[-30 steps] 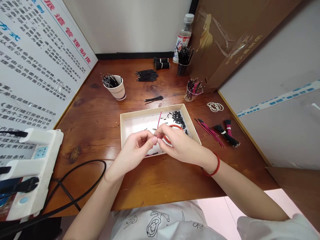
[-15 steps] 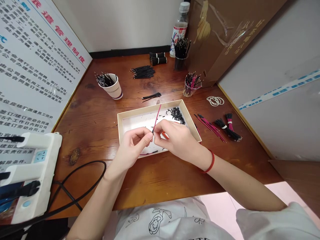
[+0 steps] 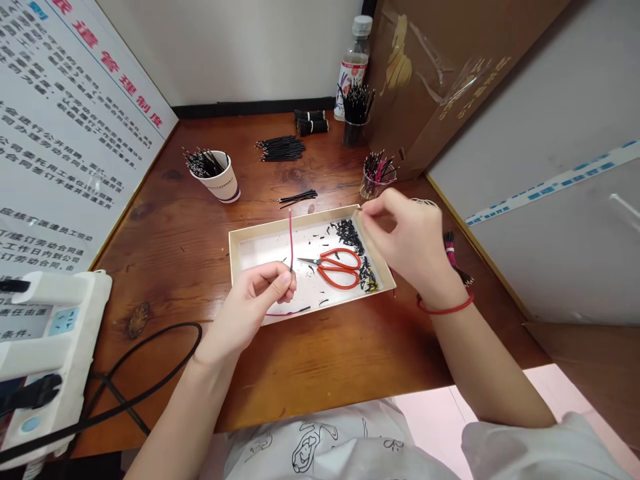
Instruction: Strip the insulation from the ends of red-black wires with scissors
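Pinched in my left hand (image 3: 263,293) is a thin pink wire (image 3: 291,237), its dark end at the fingertips and its length pointing up over the box. My right hand (image 3: 400,233) is over the right rim of the shallow cream box (image 3: 303,221), thumb and forefinger pressed together; anything between them is too small to tell. Red-handled scissors (image 3: 337,267) lie inside the box, blades toward the left. Black clippings (image 3: 347,233) are heaped at the box's right end. Another pink wire (image 3: 280,314) with a black end lies along the near side of the box.
A paper cup of black wires (image 3: 220,181) stands at left. Behind the box are loose black wires (image 3: 297,197), a black pile (image 3: 281,148), tied bundles, and a plastic cup of mixed wires (image 3: 377,179). A power strip (image 3: 60,360) and cable sit at left.
My right hand has left my left hand and moved right and up to the box's right rim, uncovering the scissors. My left hand still holds the pink wire, slightly lower and further left.
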A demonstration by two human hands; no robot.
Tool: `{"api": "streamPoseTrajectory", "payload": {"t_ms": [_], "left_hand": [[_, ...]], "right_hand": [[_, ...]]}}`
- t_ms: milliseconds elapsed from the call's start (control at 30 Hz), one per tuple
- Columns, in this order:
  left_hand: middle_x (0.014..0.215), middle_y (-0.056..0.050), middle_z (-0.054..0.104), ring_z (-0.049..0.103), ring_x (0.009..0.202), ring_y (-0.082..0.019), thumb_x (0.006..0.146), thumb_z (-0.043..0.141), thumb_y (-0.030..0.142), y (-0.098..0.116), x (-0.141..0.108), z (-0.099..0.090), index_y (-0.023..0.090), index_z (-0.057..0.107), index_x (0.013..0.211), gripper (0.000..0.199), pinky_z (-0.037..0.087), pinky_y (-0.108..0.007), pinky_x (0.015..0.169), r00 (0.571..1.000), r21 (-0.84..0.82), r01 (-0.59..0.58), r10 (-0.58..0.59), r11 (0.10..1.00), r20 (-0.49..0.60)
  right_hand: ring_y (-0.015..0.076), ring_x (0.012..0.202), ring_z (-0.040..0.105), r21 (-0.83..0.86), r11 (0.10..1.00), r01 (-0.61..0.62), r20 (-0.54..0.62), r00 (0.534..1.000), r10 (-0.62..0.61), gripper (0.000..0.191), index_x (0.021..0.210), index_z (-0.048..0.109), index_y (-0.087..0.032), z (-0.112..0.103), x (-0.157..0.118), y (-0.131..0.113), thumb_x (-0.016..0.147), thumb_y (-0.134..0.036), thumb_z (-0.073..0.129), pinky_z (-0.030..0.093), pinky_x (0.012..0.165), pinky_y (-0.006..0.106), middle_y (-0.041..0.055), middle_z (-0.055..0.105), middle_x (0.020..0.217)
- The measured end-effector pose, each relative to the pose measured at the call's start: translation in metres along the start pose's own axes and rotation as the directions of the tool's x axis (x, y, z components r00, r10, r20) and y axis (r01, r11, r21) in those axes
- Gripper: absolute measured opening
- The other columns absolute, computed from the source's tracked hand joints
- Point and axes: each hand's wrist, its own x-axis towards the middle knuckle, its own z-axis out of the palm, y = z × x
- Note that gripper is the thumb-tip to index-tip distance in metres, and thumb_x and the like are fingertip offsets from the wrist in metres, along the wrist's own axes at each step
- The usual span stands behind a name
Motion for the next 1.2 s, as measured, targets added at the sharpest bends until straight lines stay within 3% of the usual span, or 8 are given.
{"api": "streamPoseTrajectory", "payload": {"t_ms": [133, 233, 400, 500, 633, 767, 867, 1200], "left_hand": [[0.063, 0.002, 0.053, 0.046, 0.062, -0.008, 0.089, 0.062, 0.042, -0.001, 0.001, 0.004, 0.016, 0.061, 0.067, 0.034, 0.039, -0.018, 0.060, 0.999, 0.062, -0.004, 0.006, 0.998, -0.034], [0.063, 0.002, 0.053, 0.046, 0.062, -0.008, 0.091, 0.061, 0.042, -0.001, 0.000, 0.007, 0.016, 0.062, 0.070, 0.033, 0.040, -0.017, 0.061, 0.999, 0.076, -0.018, 0.020, 0.997, -0.034], [0.064, 0.002, 0.053, 0.046, 0.061, -0.008, 0.088, 0.063, 0.047, -0.002, 0.000, 0.008, 0.016, 0.061, 0.068, 0.037, 0.040, -0.018, 0.058, 0.999, 0.012, -0.026, 0.026, 1.000, -0.030], [0.063, 0.002, 0.052, 0.045, 0.059, -0.008, 0.086, 0.064, 0.049, -0.003, 0.000, 0.008, 0.016, 0.059, 0.065, 0.040, 0.039, -0.018, 0.057, 0.999, -0.012, 0.013, -0.013, 1.000, -0.030], [0.062, 0.002, 0.051, 0.044, 0.058, -0.008, 0.085, 0.065, 0.051, -0.004, 0.001, 0.009, 0.016, 0.060, 0.066, 0.040, 0.038, -0.019, 0.056, 0.998, -0.035, 0.043, -0.044, 0.998, -0.034], [0.063, 0.002, 0.053, 0.047, 0.061, -0.009, 0.086, 0.064, 0.044, -0.003, 0.002, 0.010, 0.016, 0.061, 0.068, 0.034, 0.040, -0.019, 0.058, 0.997, 0.021, 0.027, -0.025, 0.999, -0.072], [0.065, 0.001, 0.057, 0.051, 0.064, -0.010, 0.086, 0.064, 0.036, -0.002, 0.001, 0.013, 0.016, 0.063, 0.069, 0.026, 0.043, -0.020, 0.062, 0.989, 0.101, -0.032, 0.046, 0.994, -0.138], [0.067, -0.001, 0.064, 0.059, 0.068, -0.015, 0.089, 0.056, 0.031, -0.001, -0.004, 0.021, 0.018, 0.062, 0.070, 0.024, 0.048, -0.024, 0.065, 0.944, 0.278, -0.111, 0.189, 0.954, -0.271]], "right_hand": [[0.0197, 0.074, 0.066, 0.039, 0.998, 0.041, 0.170, 0.984, -0.047, 0.018, 0.084, 0.068, -0.018, 0.008, -0.010, -0.011, 0.082, -0.004, 0.057, 0.051, 0.068, 0.033, 0.0059, 0.072, 0.084], [0.0194, 0.082, 0.067, 0.292, 0.953, -0.084, 0.242, 0.970, 0.012, 0.014, 0.090, 0.072, -0.017, 0.017, -0.020, -0.034, 0.086, -0.013, 0.060, 0.053, 0.074, 0.033, 0.0076, 0.072, 0.093], [0.0165, 0.082, 0.067, 0.716, 0.488, -0.499, 0.521, 0.848, 0.101, 0.011, 0.088, 0.073, -0.019, 0.031, -0.030, -0.064, 0.083, -0.028, 0.068, 0.055, 0.072, 0.032, 0.0049, 0.072, 0.090], [0.0158, 0.076, 0.064, 0.721, 0.391, -0.573, 0.562, 0.813, 0.154, 0.011, 0.081, 0.070, -0.018, 0.034, -0.030, -0.069, 0.078, -0.029, 0.072, 0.053, 0.069, 0.032, 0.0033, 0.071, 0.082], [0.0159, 0.075, 0.063, 0.677, 0.522, -0.519, 0.515, 0.841, 0.167, 0.006, 0.082, 0.067, -0.018, 0.031, -0.030, -0.072, 0.082, -0.024, 0.067, 0.051, 0.069, 0.032, 0.0025, 0.069, 0.080], [0.0145, 0.075, 0.060, 0.560, 0.775, -0.291, 0.352, 0.931, 0.095, 0.007, 0.084, 0.060, -0.018, 0.028, -0.034, -0.076, 0.090, -0.016, 0.057, 0.048, 0.070, 0.030, 0.0018, 0.064, 0.081], [0.0146, 0.075, 0.058, 0.476, 0.867, -0.147, 0.284, 0.959, 0.007, 0.012, 0.084, 0.053, -0.019, 0.030, -0.037, -0.077, 0.095, -0.015, 0.050, 0.047, 0.069, 0.029, 0.0027, 0.060, 0.082], [0.0134, 0.075, 0.058, 0.507, 0.860, -0.064, 0.193, 0.980, -0.041, 0.012, 0.085, 0.056, -0.019, 0.035, -0.037, -0.077, 0.094, -0.012, 0.055, 0.048, 0.070, 0.026, 0.0016, 0.062, 0.081]]}}
